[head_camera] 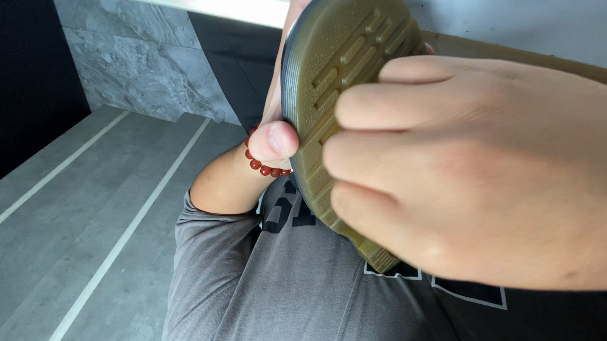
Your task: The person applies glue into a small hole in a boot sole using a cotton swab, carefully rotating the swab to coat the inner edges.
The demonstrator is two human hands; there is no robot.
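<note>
Nearest the camera, we see the right hand [497,174] filling the lower right of the view. Its fingers [388,129] are curled and pressed flat against the tread of an olive-brown shoe sole [340,48]; we cannot tell whether the thumb wraps behind it. The sole is held up in front of the chest, on edge, tread side facing the camera, with ribbed blocks visible across its upper half and its lower end hidden behind the right hand.

Just behind, the left hand [277,132] grasps the sole's left rim: the thumb lies on the edge and the remaining fingers pass behind the sole, one fingertip showing above its top. A bracelet of red beads [262,165] circles the left wrist.

Below the hands is a grey shirt [271,299] with dark printed blocks.

Farther back, a grey tiled floor [65,238] with pale stripes runs to a grey stone-pattern wall [136,53].
</note>
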